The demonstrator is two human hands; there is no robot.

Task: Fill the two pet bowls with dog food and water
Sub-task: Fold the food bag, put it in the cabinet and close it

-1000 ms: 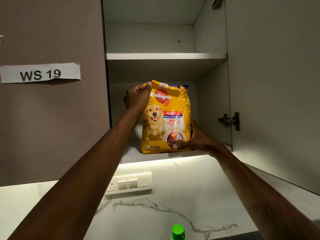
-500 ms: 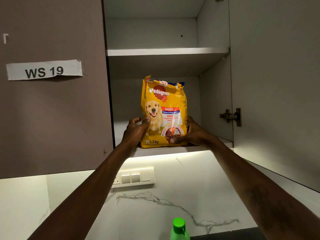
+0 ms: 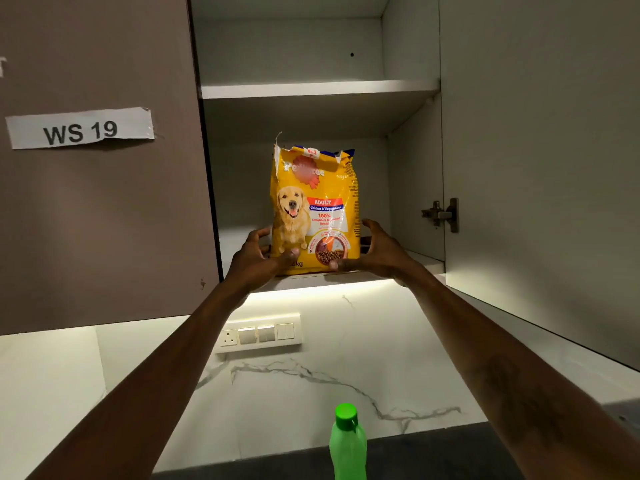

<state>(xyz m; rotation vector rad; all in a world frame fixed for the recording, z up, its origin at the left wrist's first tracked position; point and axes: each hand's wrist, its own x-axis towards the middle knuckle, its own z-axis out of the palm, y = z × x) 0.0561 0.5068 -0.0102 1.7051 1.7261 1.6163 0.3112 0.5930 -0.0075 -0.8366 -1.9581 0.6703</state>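
Glossy plastic dog food bag (image 3: pixel 315 209), matt laminate cabinet door (image 3: pixel 104 220), smooth plastic green bottle (image 3: pixel 347 445), polished marble backsplash (image 3: pixel 311 375)

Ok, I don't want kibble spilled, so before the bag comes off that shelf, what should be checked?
1. Both hands on the dog food bag: ok, left hand and right hand clasp its lower sides.
2. Bag upright: ok, standing on the lower shelf.
3. Bag top closed: not ok, torn open and ragged.
4. Cabinet door clear of the way: ok, swung open at right.
5. Way down clear: not ok, green bottle stands below.
6. Bowls ready: cannot tell, none in view.
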